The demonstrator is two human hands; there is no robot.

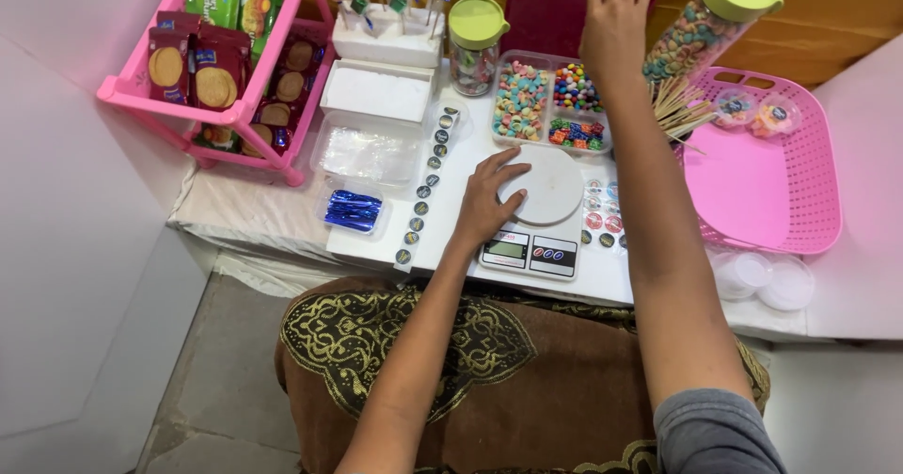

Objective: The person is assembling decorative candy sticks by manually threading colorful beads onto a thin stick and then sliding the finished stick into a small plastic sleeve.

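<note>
White scale (550,192) under left hand (484,206), right hand (616,18) reaching dark red lid (546,8)

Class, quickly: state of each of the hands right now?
Left hand: open, resting on the scale, holding nothing.
Right hand: open, fingers spread over the red lid; contact unclear.

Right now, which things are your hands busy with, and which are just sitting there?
In use:
left hand on white kitchen scale
right hand reaching to dark red lid

Lying about:
candy tray
pink basket
biscuit rack
wooden skewers
</note>
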